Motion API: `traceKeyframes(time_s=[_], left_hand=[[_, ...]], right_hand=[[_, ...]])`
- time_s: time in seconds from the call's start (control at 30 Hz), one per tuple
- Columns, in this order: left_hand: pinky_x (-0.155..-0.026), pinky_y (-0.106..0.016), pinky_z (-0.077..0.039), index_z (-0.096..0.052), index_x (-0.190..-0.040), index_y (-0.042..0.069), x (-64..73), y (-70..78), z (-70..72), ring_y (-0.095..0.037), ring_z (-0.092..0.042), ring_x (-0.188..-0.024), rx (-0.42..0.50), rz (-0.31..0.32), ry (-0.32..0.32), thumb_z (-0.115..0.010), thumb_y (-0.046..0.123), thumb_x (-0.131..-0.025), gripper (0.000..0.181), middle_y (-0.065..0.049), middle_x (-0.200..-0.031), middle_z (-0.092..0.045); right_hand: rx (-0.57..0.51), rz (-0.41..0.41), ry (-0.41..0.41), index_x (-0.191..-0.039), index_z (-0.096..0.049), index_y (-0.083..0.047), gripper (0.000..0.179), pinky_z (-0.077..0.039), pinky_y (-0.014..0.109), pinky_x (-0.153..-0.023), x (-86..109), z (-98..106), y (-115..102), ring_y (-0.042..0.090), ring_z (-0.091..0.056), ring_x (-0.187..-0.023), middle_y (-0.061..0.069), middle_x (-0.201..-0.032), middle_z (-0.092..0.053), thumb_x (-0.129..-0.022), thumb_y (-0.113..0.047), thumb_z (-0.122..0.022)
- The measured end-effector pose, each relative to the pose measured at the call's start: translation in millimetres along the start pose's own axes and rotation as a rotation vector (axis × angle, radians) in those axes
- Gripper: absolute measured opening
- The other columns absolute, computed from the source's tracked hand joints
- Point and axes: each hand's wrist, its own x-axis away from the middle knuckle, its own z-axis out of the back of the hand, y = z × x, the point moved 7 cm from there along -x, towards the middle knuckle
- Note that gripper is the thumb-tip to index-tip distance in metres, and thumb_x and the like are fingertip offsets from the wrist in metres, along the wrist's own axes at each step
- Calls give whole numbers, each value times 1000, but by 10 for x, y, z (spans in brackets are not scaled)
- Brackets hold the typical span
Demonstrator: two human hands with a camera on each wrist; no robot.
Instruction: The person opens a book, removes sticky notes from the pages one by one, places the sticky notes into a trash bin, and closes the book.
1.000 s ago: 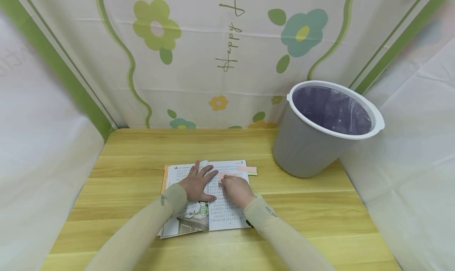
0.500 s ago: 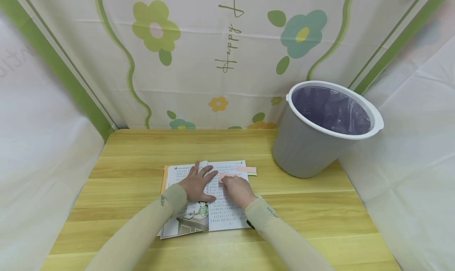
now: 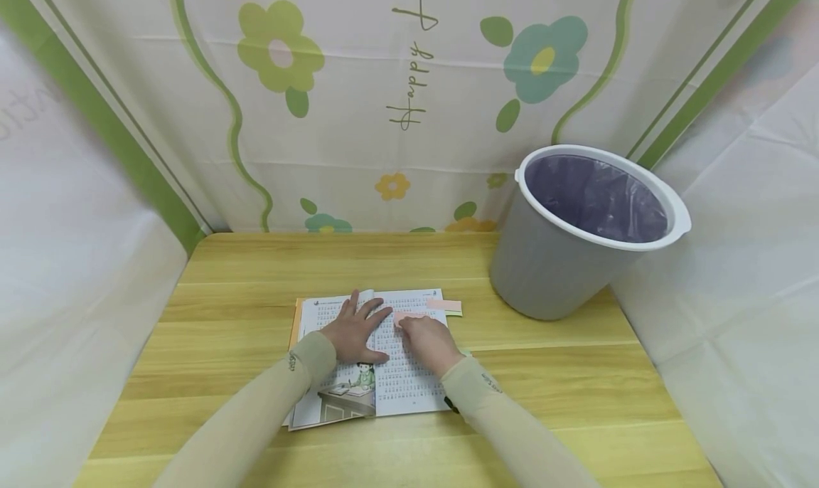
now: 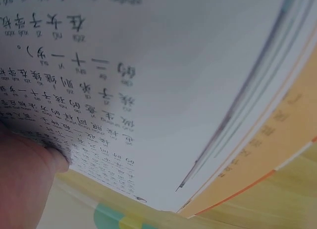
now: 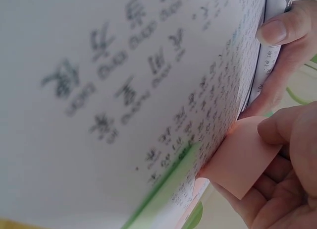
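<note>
An open book (image 3: 412, 392) with printed pages lies on the table. My left hand (image 3: 354, 336) rests with spread fingers on the left page, its fingertips and thumb by the spine. On the right page, my right hand (image 3: 430, 342) pinches a pink sticky note (image 3: 403, 316) between thumb and curled fingers. The right wrist view shows this sticky note (image 5: 242, 157) standing up from the page, its far edge right at the paper. Another pink tab (image 3: 448, 306) sticks out past the right page's edge, and a green strip (image 5: 166, 189) shows on the page in the right wrist view.
A grey trash bin (image 3: 550, 260) with a white rim and dark purple liner stands at the table's back right. The wooden table (image 3: 243, 260) is bordered by flower-printed cloth (image 3: 358, 132) behind and pale cloth at both sides.
</note>
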Motion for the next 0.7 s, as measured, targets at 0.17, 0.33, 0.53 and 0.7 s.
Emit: traceKeyframes(time_s=[0.17,0.33,0.53,0.7], left_hand=[[-117,-60,-6,-21,-159,26,-2,-4,9,-52,2,-145,6,6,-12,-55,81,-79,102,-5,-164,-15],[-117,-60,-7,-22,-159,26,6,4,18,-53,1,-145,4,9,-10,-55,80,-79,102,-5,-164,-16],[-117,-60,-7,-22,-159,26,19,14,26,-52,1,-145,-1,13,-14,-55,80,-79,102,-5,-164,-15],[-117,-60,-7,-22,-159,26,22,13,29,-53,1,-145,1,10,-15,-55,80,-79,102,-5,-164,-15]], right_hand=[[-19,-13,-6,-115,-73,-9,22,-57,31,-82,0,12,5,17,-72,-89,4,-101,-75,-99,-18,-62],[-26,-16,-4,-115,-73,-8,22,-57,32,-82,-7,20,10,18,-72,-88,5,-100,-75,-100,-18,-61],[-45,-18,14,-113,-74,-7,21,-57,32,-81,-17,31,26,19,-72,-86,6,-98,-75,-99,-17,-61],[-45,-14,30,-114,-74,-8,22,-57,31,-79,-21,35,46,17,-72,-82,6,-97,-75,-100,-18,-61]])
